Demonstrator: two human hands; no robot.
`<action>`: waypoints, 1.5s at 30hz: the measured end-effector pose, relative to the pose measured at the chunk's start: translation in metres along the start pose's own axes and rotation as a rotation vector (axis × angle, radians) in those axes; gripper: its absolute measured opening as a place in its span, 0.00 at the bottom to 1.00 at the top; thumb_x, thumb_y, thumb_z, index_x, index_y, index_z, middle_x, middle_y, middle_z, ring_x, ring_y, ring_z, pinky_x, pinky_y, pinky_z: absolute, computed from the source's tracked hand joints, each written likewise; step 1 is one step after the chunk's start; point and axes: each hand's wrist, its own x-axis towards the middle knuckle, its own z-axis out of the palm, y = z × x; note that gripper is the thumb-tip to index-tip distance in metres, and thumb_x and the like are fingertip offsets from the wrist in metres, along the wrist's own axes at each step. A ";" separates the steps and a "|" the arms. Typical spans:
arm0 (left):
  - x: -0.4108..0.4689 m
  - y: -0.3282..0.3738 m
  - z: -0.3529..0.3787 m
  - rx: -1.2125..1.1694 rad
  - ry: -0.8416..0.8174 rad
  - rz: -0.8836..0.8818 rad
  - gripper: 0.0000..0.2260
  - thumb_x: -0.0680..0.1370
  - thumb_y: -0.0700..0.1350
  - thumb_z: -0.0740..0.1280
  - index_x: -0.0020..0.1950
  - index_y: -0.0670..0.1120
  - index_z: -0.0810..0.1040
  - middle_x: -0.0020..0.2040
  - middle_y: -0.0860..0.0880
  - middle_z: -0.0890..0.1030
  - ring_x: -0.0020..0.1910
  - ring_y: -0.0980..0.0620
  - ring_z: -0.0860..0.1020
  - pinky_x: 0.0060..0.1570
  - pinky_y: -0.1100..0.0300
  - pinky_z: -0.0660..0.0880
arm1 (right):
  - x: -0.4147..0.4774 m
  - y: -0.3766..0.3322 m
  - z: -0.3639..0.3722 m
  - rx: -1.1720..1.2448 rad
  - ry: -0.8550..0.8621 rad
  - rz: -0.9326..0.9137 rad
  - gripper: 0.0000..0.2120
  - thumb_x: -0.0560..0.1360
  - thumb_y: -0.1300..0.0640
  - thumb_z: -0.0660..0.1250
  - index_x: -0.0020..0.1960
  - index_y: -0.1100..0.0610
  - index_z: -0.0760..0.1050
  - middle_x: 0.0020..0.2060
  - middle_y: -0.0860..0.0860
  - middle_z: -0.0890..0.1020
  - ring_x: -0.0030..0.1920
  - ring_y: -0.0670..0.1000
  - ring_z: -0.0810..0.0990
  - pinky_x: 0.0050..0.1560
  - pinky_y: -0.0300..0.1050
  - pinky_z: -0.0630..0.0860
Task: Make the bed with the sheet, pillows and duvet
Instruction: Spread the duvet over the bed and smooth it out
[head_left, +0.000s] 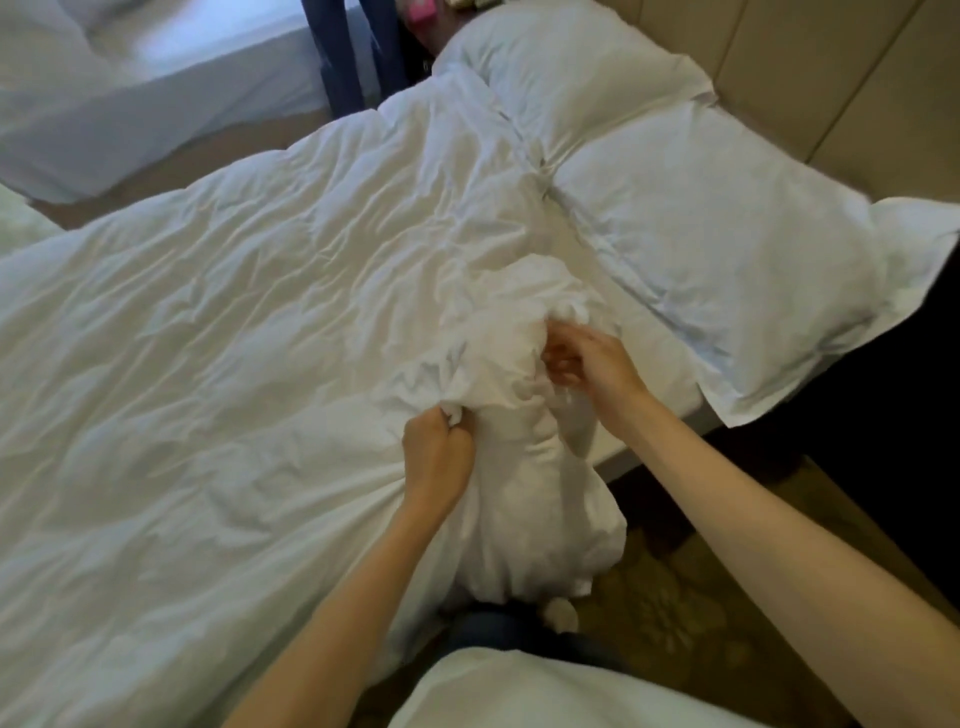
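Note:
A white duvet (234, 332) lies spread and wrinkled over the bed. Its near top corner is bunched up and hangs over the bed's side. My left hand (436, 457) grips a fold of that bunched duvet in a fist. My right hand (587, 361) pinches the duvet's crumpled edge just above, fingers curled into the cloth. Two white pillows lie at the head of the bed: the near pillow (727, 244) to the right of my hands and the far pillow (566, 73) behind it. The sheet (654, 358) shows as a strip between duvet and near pillow.
A beige padded headboard (831, 88) runs along the right. A second bed with white bedding (130, 88) stands at the top left across a carpeted gap. Dark blue legs of something (337, 57) stand between the beds. Patterned carpet (675, 597) lies below my arms.

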 end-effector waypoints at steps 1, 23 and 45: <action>0.006 0.004 -0.003 -0.093 0.028 -0.008 0.08 0.65 0.39 0.58 0.25 0.44 0.66 0.24 0.50 0.70 0.27 0.52 0.68 0.28 0.57 0.60 | 0.013 0.008 -0.004 -0.082 0.071 0.001 0.10 0.77 0.52 0.65 0.42 0.58 0.77 0.35 0.52 0.78 0.35 0.49 0.75 0.36 0.41 0.73; 0.075 0.169 0.023 -0.812 0.358 -0.025 0.11 0.55 0.39 0.54 0.13 0.48 0.68 0.16 0.55 0.67 0.21 0.60 0.67 0.29 0.66 0.65 | 0.135 -0.167 -0.043 0.724 0.005 -0.044 0.14 0.67 0.70 0.63 0.52 0.65 0.76 0.47 0.60 0.80 0.50 0.59 0.80 0.58 0.58 0.76; 0.105 0.122 0.279 0.351 -0.615 -0.123 0.21 0.79 0.45 0.62 0.72 0.44 0.66 0.69 0.45 0.69 0.65 0.47 0.71 0.62 0.57 0.68 | 0.241 -0.038 -0.324 -0.155 0.148 0.406 0.35 0.78 0.50 0.64 0.78 0.54 0.49 0.73 0.55 0.63 0.70 0.59 0.65 0.65 0.55 0.67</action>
